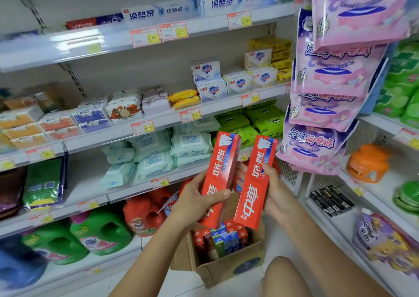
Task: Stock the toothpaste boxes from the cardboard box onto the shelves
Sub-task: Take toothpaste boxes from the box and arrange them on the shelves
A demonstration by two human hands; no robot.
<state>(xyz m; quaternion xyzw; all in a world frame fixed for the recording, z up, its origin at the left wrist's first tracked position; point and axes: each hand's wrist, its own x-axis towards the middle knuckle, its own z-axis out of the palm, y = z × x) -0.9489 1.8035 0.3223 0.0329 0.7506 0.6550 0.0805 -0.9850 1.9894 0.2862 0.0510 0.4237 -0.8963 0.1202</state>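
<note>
Each hand holds one red toothpaste box upright above the cardboard box (pixel 229 271) on the floor. My left hand (pixel 195 202) grips the left toothpaste box (pixel 221 174) around its lower half. My right hand (pixel 275 191) grips the right toothpaste box (pixel 255 183) from the right side. The two boxes stand side by side, nearly touching. Inside the cardboard box stand several more toothpaste boxes (pixel 223 239), red and blue, on end. The top shelf (pixel 204 25) carries white-and-blue toothpaste boxes (pixel 158 12) lying lengthwise.
Soap bars and tissue packs fill the second shelf (pixel 204 113). Wet-wipe packs (pixel 158 156) sit below it, and detergent bottles (pixel 99 233) line the bottom. Pink hanging packs (pixel 328 88) dangle at right, close to my right hand. My knee (pixel 285 274) is beside the cardboard box.
</note>
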